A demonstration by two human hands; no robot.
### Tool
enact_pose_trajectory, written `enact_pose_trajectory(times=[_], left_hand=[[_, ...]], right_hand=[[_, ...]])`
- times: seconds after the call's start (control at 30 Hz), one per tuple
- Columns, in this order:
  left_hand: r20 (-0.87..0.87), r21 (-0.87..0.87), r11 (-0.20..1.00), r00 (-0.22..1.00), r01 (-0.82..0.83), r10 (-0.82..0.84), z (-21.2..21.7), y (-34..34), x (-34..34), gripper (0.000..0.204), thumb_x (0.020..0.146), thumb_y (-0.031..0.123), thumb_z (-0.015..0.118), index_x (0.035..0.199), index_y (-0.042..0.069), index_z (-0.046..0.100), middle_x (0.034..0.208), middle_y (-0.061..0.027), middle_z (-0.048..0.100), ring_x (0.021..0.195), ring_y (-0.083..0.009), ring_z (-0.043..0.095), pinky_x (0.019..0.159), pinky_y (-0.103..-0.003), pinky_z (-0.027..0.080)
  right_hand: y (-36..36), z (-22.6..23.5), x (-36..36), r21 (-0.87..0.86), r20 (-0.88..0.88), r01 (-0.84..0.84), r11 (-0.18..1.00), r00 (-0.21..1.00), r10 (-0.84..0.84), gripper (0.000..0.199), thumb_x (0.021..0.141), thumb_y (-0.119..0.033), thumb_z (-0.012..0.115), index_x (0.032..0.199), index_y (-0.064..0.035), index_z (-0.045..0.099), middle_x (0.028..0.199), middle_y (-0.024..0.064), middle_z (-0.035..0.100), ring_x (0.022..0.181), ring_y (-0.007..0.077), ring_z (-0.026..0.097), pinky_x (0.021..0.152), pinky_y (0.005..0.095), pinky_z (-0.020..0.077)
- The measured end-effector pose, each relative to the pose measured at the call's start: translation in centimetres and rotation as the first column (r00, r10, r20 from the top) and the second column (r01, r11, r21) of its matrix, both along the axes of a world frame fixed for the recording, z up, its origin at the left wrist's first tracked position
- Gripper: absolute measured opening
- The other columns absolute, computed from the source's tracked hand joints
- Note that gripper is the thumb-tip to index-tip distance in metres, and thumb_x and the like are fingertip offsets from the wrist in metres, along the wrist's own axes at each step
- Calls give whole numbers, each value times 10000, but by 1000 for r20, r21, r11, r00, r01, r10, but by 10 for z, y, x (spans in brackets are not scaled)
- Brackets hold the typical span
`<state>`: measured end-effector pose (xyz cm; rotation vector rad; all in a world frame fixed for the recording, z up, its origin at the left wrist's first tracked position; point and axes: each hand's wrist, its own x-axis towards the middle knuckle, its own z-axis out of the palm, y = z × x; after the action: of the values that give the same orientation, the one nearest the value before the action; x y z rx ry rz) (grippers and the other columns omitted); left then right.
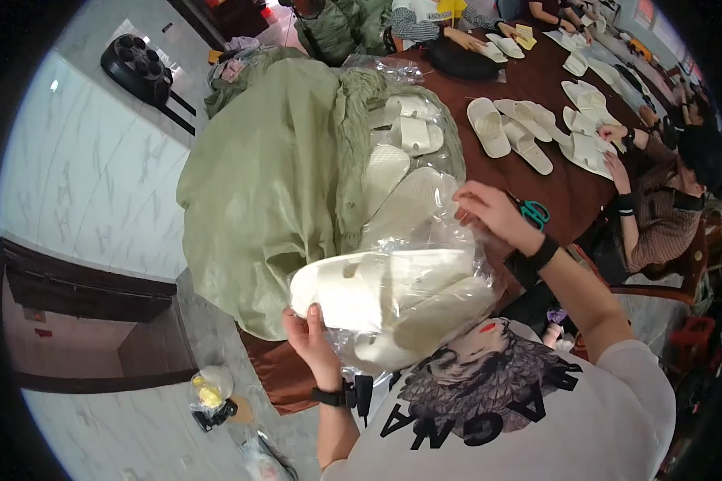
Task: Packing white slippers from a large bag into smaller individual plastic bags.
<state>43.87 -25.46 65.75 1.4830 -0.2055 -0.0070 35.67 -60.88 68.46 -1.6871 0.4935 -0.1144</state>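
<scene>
My left hand (314, 341) grips the lower left end of a clear plastic bag (425, 264) that holds a pair of cream white slippers (377, 293). My right hand (489, 212) pinches the upper right edge of the same bag, just above the slippers. The bag hangs in front of my chest, over the edge of a dark brown table (561, 184). Behind it a big green sack (265, 184) lies open with several more bagged slippers (405, 132) inside.
Teal-handled scissors (533, 212) lie on the table by my right hand. Several loose white slippers (521, 132) are spread further back. A person in a patterned top (657, 208) sits at the right, others at the far end. A black round object (137, 60) stands on the marble floor.
</scene>
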Motion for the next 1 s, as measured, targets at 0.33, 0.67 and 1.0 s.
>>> enact_pose_trajectory(times=[0.33, 0.67, 1.0], left_hand=[[-277, 163, 986, 958, -28, 74, -188, 58, -20, 645, 932, 57, 558, 1465, 24, 195, 1267, -128, 484, 1056, -201, 522, 854, -297, 466], [-363, 52, 997, 929, -57, 73, -210, 68, -16, 628, 928, 2, 540, 1456, 30, 200, 1369, -153, 416, 1170, -247, 500, 900, -341, 494], [-384, 63, 989, 911, -135, 149, -190, 63, -24, 393, 952, 79, 524, 1302, -40, 390, 1256, -153, 534, 1044, -183, 564, 861, -302, 473]], right_hand=[[37, -118, -35, 81, -64, -67, 994, 995, 72, 200, 932, -172, 547, 941, 10, 628, 786, 51, 645, 719, 118, 618, 667, 263, 519], [84, -168, -11, -177, -190, -352, 919, 928, 319, 369, 844, -195, 637, 1163, -27, 558, 955, 101, 666, 801, 180, 639, 666, 324, 509], [93, -162, -1, 173, 55, -367, 914, 930, 363, 551, 839, -226, 700, 1306, -46, 469, 1139, 83, 600, 1011, 156, 565, 886, 309, 452]])
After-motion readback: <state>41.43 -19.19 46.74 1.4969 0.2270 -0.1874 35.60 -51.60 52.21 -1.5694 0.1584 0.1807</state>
